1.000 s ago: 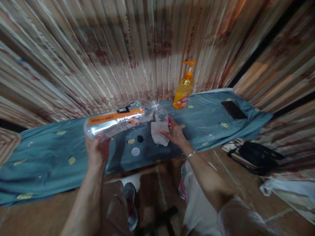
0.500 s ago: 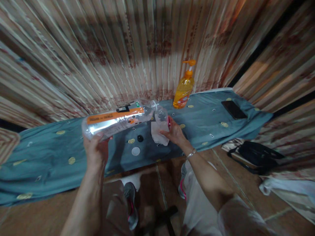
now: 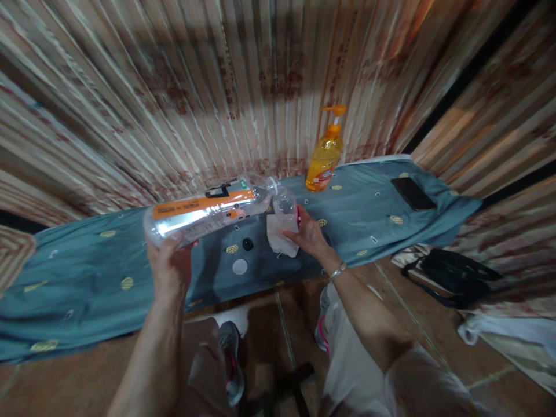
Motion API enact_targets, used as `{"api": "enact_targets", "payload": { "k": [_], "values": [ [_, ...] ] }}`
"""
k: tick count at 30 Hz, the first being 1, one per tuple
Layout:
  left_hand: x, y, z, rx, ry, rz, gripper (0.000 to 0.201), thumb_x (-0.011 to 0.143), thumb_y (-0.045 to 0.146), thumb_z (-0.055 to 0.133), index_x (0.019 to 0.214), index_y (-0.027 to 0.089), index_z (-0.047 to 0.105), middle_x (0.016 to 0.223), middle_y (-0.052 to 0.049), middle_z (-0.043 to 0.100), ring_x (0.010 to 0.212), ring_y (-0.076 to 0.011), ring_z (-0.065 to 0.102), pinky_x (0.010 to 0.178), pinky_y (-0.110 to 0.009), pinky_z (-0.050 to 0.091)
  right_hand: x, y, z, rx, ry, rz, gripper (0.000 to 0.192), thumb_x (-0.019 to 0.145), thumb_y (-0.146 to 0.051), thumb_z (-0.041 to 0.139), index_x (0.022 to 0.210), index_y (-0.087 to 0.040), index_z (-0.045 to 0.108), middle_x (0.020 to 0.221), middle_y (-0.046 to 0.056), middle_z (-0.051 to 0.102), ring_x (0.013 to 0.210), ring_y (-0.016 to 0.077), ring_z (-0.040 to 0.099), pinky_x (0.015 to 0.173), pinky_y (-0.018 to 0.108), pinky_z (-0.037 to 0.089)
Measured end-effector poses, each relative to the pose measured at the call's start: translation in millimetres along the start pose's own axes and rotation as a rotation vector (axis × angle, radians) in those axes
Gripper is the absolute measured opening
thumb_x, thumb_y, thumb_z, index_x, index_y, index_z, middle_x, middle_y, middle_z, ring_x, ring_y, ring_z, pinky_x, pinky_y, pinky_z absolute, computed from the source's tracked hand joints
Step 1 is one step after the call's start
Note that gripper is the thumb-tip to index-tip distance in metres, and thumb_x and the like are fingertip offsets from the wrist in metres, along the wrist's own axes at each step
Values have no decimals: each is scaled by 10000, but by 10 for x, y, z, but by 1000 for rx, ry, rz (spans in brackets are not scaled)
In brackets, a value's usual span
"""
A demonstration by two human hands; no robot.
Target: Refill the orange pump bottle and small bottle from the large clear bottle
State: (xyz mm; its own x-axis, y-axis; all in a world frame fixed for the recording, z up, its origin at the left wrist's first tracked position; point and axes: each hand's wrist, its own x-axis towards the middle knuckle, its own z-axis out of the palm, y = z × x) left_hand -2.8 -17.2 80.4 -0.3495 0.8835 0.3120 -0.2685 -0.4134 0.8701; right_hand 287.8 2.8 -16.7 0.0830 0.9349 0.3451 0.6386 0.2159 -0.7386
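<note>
My left hand [image 3: 171, 258] is wrapped round the base end of a large clear plastic bottle [image 3: 208, 205] with an orange and silver label. The bottle lies tipped nearly level, its neck pointing right. Its mouth meets a small clear plastic container [image 3: 285, 207], which my right hand [image 3: 310, 231] grips from the right side. A bit of pink shows by my right fingers; I cannot tell what it is. Below the container is a crumpled white tissue [image 3: 281, 236]. A small black cap [image 3: 247, 244] and a round white disc [image 3: 240, 267] rest on the cloth below the bottle.
An orange pump bottle [image 3: 325, 159] stands at the back of the blue patterned cloth [image 3: 143, 289]. A dark phone [image 3: 413, 193] lies at the right. On the floor to the right is a black bag [image 3: 456, 275]. A pleated curtain [image 3: 182, 104] hangs behind.
</note>
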Motion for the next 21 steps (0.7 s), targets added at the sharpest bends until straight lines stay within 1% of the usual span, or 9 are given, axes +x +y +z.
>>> {"api": "enact_targets", "payload": {
  "k": [6,9,13,17,21],
  "values": [
    [16,-18,-7,0,6,14,720,560,291,855,1265,250,718,1177,-59,742,786,-138,602,551,-193,462,1,35,25,25,7,-8,747,753,-380,899,1382,-162,559,1275,176,746,1164,343,734,1010,468,588],
    [20,-19,-8,-7,-4,22,715,572,288,854,1273,257,716,1179,-56,744,787,-135,608,558,-191,462,2,45,36,31,9,-8,737,764,-365,887,1391,-166,553,1268,172,751,1151,341,740,1002,472,595],
    [23,-16,-13,2,10,20,719,557,293,857,1262,257,722,1171,-54,745,801,-142,612,560,-197,468,1,50,39,21,23,-21,750,761,-371,889,1399,-161,555,1276,178,747,1165,352,736,1004,480,596],
    [28,-22,-17,9,6,30,747,565,310,864,1294,278,708,1169,-47,737,803,-146,606,570,-206,461,0,52,32,37,6,-12,743,767,-356,882,1398,-147,549,1262,183,751,1154,348,737,1002,482,595],
    [31,-28,-24,-1,13,32,734,550,323,885,1263,249,726,1167,-62,732,821,-155,602,564,-209,459,-2,40,29,32,20,-15,732,757,-335,888,1385,-155,556,1267,178,751,1147,347,740,1004,481,594]
  ]
}}
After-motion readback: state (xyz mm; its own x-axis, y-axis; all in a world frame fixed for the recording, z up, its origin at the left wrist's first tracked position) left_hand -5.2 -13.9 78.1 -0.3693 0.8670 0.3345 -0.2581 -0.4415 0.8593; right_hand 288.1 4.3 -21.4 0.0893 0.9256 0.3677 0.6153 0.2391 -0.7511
